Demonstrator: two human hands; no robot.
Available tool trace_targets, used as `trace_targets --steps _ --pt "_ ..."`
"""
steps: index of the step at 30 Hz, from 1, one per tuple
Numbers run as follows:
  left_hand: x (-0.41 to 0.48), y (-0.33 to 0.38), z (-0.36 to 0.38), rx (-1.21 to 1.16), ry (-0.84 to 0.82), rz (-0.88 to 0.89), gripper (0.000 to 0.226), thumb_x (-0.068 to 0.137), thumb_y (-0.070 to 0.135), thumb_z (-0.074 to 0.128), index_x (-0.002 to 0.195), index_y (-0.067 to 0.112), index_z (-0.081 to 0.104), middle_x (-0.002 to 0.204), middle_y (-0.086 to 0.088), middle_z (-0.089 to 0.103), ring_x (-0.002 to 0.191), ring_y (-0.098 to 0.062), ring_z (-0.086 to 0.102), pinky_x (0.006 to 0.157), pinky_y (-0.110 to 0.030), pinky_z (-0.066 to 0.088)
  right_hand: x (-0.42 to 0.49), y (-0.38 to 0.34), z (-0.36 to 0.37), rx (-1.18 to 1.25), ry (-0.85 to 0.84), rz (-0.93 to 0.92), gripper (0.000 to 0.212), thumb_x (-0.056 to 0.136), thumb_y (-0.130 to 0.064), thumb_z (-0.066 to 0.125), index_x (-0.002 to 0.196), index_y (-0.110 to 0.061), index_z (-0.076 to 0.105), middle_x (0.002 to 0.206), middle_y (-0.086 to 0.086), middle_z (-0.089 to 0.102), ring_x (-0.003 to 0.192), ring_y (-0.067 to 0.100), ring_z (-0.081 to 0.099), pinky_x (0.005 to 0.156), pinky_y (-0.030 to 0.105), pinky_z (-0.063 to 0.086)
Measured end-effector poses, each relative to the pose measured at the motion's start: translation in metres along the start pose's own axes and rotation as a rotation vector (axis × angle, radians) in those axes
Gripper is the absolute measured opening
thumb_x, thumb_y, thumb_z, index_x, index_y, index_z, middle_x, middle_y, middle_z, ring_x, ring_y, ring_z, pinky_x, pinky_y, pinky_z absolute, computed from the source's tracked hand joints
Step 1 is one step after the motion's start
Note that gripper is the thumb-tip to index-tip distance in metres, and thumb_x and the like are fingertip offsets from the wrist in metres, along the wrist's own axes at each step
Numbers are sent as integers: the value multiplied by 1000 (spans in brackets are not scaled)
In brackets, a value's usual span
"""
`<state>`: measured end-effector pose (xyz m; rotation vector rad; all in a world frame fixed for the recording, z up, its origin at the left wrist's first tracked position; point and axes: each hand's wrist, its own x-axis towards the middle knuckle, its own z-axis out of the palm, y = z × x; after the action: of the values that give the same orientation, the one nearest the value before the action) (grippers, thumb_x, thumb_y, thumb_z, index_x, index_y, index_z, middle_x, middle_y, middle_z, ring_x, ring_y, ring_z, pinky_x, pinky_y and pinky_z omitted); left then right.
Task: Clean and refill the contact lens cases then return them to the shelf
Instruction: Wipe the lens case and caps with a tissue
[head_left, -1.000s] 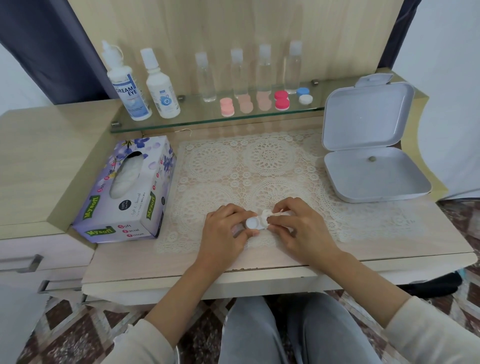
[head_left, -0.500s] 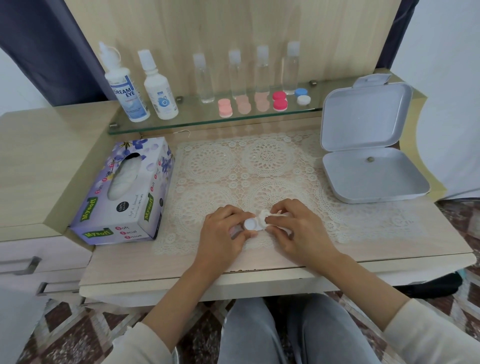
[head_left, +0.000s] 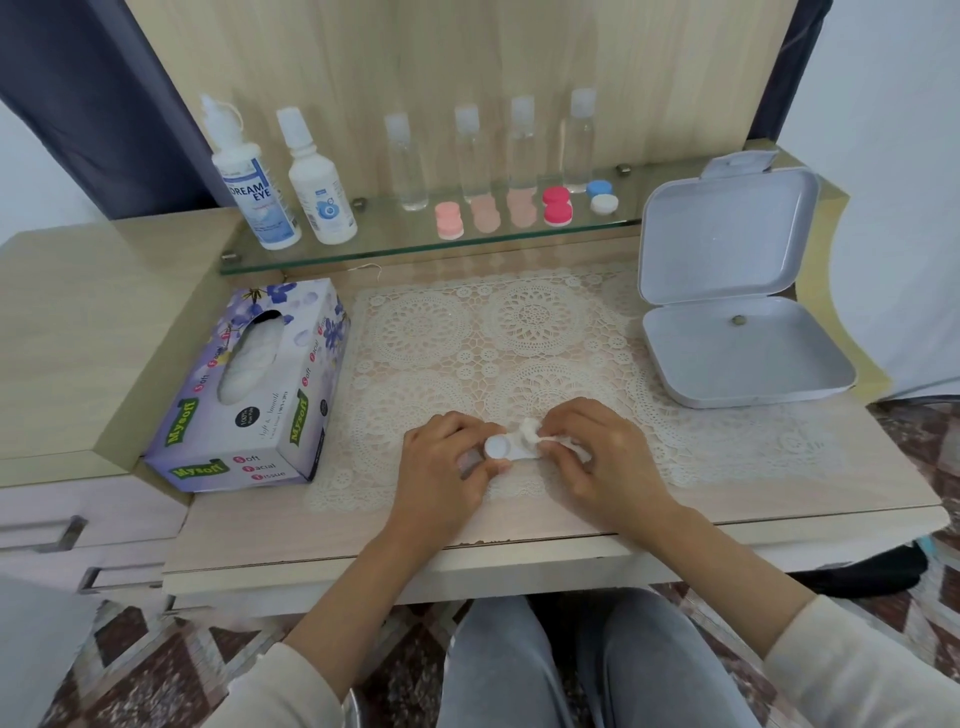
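A white contact lens case (head_left: 506, 449) lies on the lace mat (head_left: 519, 353) near the desk's front edge. My left hand (head_left: 447, 467) pinches its left end, where one round well shows. My right hand (head_left: 597, 457) holds a small wad of white tissue (head_left: 532, 431) pressed on the case's right well. On the glass shelf (head_left: 395, 249) at the back lie several more lens cases: pink (head_left: 449, 221), peach (head_left: 485, 213), red (head_left: 557, 205) and blue-and-white (head_left: 602, 196).
Two solution bottles (head_left: 254, 182) and several clear small bottles (head_left: 470, 153) stand on the shelf. A purple tissue box (head_left: 254, 395) sits left of the mat. An open grey hinged box (head_left: 727, 322) stands at the right.
The tissue wad has shifted slightly on the right well under my right hand; both hands stay on the case in about the same place.
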<state>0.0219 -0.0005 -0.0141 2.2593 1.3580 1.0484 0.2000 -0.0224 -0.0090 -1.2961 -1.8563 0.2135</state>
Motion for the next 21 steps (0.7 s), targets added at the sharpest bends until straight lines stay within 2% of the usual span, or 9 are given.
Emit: trace_targets --steps 3,5,7,10,13,16,18,21 --pt "3 7 -9 -48 59 -58 36 72 40 64 96 15 71 87 8 63 73 -2 55 74 -24 47 3 -5 -9 130 106 100 20 80 -23 56 84 -6 66 77 -4 65 73 0 54 66 2 38" --pt "8 14 -17 -105 94 -146 28 74 32 71 97 17 69 83 10 64 68 -2 58 71 -13 45 7 -11 -15 188 126 169 17 79 -22 62 89 -9 64 78 -16 61 75 -12 54 69 0 38" --pt "15 21 -25 -229 115 -252 17 77 23 73 92 22 65 79 13 64 70 0 59 69 -8 42 13 -17 -19 214 124 164 13 76 -19 63 84 -10 68 77 -14 64 75 -11 56 70 3 41" --pt "23 33 -34 -369 65 -313 4 80 23 68 80 26 66 73 12 68 70 1 60 70 -13 45 22 -22 -24 232 85 117 9 74 -18 65 74 -11 71 90 -3 67 80 2 58 75 8 42" --pt "25 44 -40 -473 -10 -308 8 81 20 65 78 27 68 69 19 67 68 1 59 69 -14 46 30 -26 -29 297 6 114 8 72 -18 66 74 -13 72 112 -14 59 94 0 57 83 9 41" --pt "26 52 -43 -529 -56 -313 9 84 20 62 78 25 69 66 21 66 65 4 56 65 -10 43 33 -31 -30 338 0 93 9 73 -19 66 75 -13 73 104 -14 64 95 -4 59 82 6 40" --pt "24 55 -44 -629 -46 -379 10 82 29 60 84 23 67 66 17 67 66 2 59 63 -8 43 31 -33 -29 386 56 117 9 71 -21 68 75 -15 73 94 -14 65 89 -3 60 77 6 41" --pt "17 58 -39 -790 -66 -516 41 67 37 64 101 16 58 74 6 72 76 -6 66 69 -15 49 27 -34 -29 492 107 233 8 70 -16 73 76 -21 71 89 -14 65 87 -3 59 76 9 43"
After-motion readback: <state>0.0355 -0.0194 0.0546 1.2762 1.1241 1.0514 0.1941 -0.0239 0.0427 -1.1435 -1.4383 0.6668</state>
